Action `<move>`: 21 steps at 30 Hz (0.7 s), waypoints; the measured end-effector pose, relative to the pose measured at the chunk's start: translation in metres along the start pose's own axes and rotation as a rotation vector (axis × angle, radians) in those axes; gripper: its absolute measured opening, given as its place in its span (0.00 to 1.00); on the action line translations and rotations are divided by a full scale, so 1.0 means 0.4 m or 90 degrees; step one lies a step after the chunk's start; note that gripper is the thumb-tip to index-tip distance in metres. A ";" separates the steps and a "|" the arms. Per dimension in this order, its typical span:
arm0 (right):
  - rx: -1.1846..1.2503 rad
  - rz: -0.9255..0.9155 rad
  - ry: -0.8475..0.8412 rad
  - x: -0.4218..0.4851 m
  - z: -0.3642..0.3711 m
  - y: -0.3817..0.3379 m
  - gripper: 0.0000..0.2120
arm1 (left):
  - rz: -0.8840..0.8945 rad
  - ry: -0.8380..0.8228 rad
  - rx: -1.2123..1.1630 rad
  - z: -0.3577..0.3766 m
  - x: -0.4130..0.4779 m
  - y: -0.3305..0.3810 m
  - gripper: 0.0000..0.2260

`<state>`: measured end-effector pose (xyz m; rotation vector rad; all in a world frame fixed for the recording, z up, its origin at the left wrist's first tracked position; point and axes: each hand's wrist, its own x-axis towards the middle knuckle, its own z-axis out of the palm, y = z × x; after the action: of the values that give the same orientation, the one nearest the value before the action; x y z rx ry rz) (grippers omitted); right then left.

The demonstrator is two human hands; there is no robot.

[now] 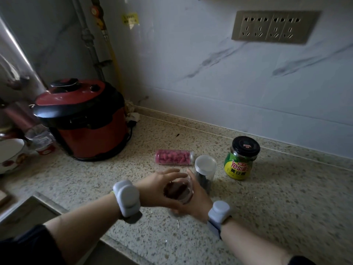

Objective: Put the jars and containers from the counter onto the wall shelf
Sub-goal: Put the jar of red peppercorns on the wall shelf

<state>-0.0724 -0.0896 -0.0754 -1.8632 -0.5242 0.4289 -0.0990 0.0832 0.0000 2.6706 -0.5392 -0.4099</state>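
Grip: both hands are closed around one small clear jar with dark red-brown contents (177,191); the left hand (158,188) wraps it from the left side with fingers curled over its far edge, the right hand (196,197) holds it from the right and from below.
Held jar: it is tilted between the two palms, just above the counter, and its contents show through the clear wall.
Counter: speckled beige stone worktop (267,207), which carries all the things below.
Wall: pale marble-pattern tiles (210,83) with a grey four-socket outlet plate (275,27) high on the right.
Pressure cooker: red round cooker with a black lid rim and handle (84,119), it stands at the back left of the counter, well apart from the hands.
Sauce jar: glass jar with a black lid and a green-and-yellow label (241,159), upright, to the right of the hands and apart from them.
Lidded container: clear plastic cylinder with a translucent white lid and dark contents (205,169), upright, just beside the right hand's fingers.
Pink tube: clear narrow bottle filled with pink pieces (173,157), lying on its side behind the hands, near the lidded container.
Wrist bands: a grey device is strapped on each wrist (127,199).
Shelf: not in this view.
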 end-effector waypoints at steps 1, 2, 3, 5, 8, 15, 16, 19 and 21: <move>-0.016 -0.015 0.012 0.004 0.010 -0.005 0.50 | -0.013 0.042 0.018 0.024 0.009 0.016 0.39; -0.031 -0.022 0.023 0.005 0.018 -0.015 0.45 | -0.020 0.082 0.042 0.044 0.017 0.029 0.41; -0.042 -0.026 0.032 0.003 0.023 -0.025 0.41 | -0.020 0.115 0.066 0.056 0.022 0.036 0.42; -0.049 -0.040 0.052 -0.004 0.022 -0.032 0.37 | 0.007 0.127 0.066 0.057 0.027 0.030 0.40; -0.049 -0.057 0.078 -0.006 0.013 -0.044 0.35 | 0.081 0.067 -0.009 0.027 0.018 0.003 0.38; -0.042 -0.058 0.133 -0.002 0.022 -0.063 0.33 | -0.074 0.266 0.008 0.058 0.026 0.048 0.38; -0.024 -0.053 0.134 -0.001 0.030 -0.071 0.33 | -0.091 0.305 0.021 0.058 0.027 0.059 0.37; -0.019 -0.016 0.121 0.012 0.029 -0.084 0.35 | 0.005 0.343 0.023 0.026 0.021 0.050 0.31; -0.075 -0.029 0.084 0.015 0.019 -0.087 0.37 | 0.129 0.274 0.033 0.003 0.003 0.026 0.29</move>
<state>-0.0767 -0.0700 -0.0454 -1.9737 -0.5114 0.2467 -0.1015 0.0734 0.0031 2.6055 -0.6780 0.2353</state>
